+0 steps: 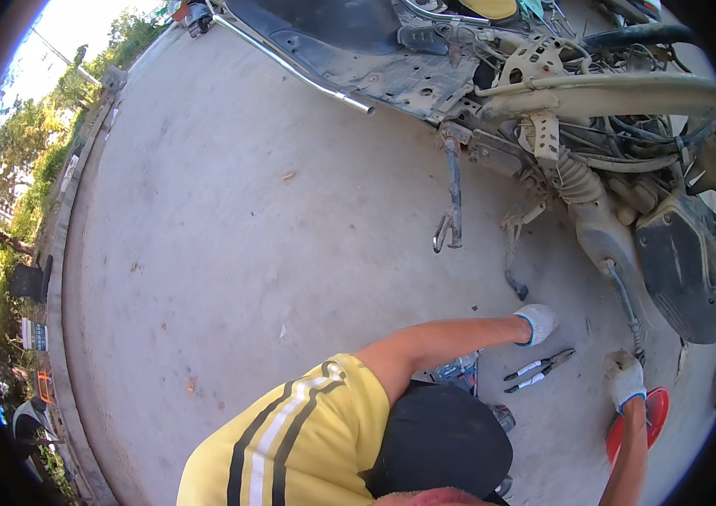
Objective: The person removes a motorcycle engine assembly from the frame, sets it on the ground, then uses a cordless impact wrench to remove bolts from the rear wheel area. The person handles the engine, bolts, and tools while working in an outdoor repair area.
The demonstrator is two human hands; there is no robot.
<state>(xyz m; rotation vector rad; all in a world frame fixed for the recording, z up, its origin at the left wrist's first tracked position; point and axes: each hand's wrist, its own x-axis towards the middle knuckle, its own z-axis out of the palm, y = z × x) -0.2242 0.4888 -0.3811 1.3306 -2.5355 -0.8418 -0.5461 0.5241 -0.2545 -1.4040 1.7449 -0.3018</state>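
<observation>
My left hand (539, 324), in a white knitted glove, is low over the concrete in front of the partly stripped scooter (611, 202). Its fingers are hidden, and nothing shows in it. My right hand (625, 379), gloved alike, is closed beside the lower end of a slim metal rod (624, 302) with a ribbed tip; what it grips is hidden. Under the right wrist lies a round red dish (658, 413). Between my hands, pliers (541, 369) with black and white handles rest on the ground.
A blue tool (459, 369) is partly hidden beneath my left arm. The kickstand (452, 198) and a foot lever (515, 274) hang from the scooter frame. A dark engine-side cover (685, 266) bulges at the right. A bare metal tube (299, 67) sticks out at the top. Along the left runs a kerb (67, 253).
</observation>
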